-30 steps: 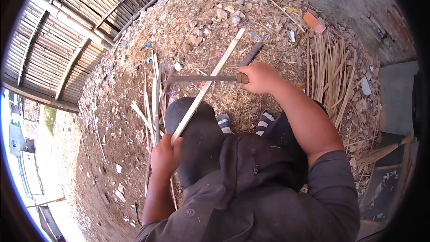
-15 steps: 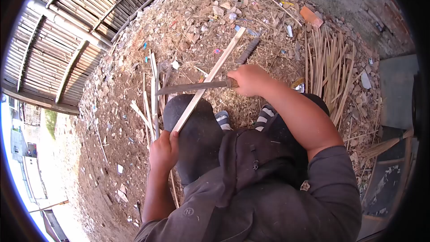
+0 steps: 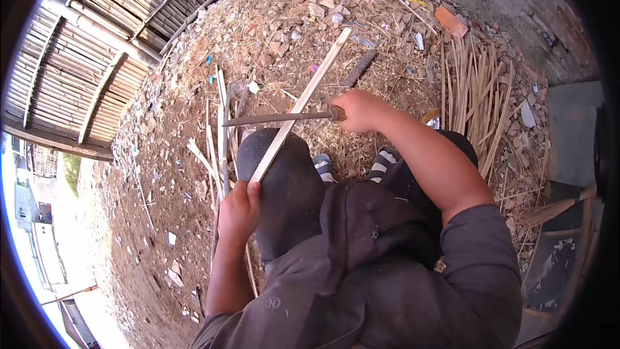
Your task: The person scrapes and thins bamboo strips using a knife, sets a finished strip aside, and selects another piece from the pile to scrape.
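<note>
The left hand (image 3: 239, 212) is closed around one end of a pale, narrow, straight strip (image 3: 310, 90), which extends forward from it. The right hand (image 3: 356, 111) is clamped on a dark knife (image 3: 276, 118), which points leftward across the strip.

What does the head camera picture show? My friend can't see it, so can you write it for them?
A person's right hand holds a knife across a pale strip gripped in the left hand, the strip slanting over the left knee. More strips lie on littered ground to both sides.
</note>
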`<action>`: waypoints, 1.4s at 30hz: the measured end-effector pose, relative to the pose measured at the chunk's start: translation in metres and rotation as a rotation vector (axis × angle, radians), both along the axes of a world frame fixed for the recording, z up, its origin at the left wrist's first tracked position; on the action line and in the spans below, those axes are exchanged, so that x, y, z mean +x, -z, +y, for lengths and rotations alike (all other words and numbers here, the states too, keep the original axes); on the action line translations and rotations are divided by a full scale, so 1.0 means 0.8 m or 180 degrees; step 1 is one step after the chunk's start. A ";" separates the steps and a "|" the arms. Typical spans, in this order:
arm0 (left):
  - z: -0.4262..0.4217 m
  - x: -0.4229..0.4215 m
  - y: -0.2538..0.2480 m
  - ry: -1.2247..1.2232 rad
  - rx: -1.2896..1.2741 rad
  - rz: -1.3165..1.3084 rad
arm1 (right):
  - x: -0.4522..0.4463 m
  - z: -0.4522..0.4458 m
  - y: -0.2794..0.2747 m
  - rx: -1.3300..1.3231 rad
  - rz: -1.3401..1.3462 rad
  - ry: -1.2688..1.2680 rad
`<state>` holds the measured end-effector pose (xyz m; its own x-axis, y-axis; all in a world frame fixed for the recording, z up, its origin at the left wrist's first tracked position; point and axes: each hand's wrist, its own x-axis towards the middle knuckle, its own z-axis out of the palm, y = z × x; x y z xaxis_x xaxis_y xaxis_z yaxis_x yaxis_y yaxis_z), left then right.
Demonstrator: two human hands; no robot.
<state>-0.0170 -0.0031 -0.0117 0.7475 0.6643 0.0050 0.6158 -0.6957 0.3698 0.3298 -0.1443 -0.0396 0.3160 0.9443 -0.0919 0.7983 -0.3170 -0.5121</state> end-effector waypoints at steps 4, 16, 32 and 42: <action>-0.004 0.004 -0.004 -0.0206 0.0057 0.0215 | -0.006 0.002 -0.008 -0.0042 -0.0389 0.0007; -0.012 0.013 -0.010 -0.0245 0.0254 0.0300 | -0.006 0.000 -0.017 -0.0075 -0.0448 -0.0017; -0.010 0.008 0.007 -0.0124 0.0390 0.0153 | -0.003 -0.009 -0.014 0.0407 -0.0825 -0.0126; -0.009 0.010 -0.004 -0.0148 0.0283 0.0291 | 0.004 -0.016 -0.011 0.0424 -0.0796 -0.0029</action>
<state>-0.0087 -0.0103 -0.0087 0.7159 0.6982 -0.0013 0.6764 -0.6931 0.2489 0.3332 -0.1568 -0.0310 0.3046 0.9458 0.1130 0.9077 -0.2522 -0.3354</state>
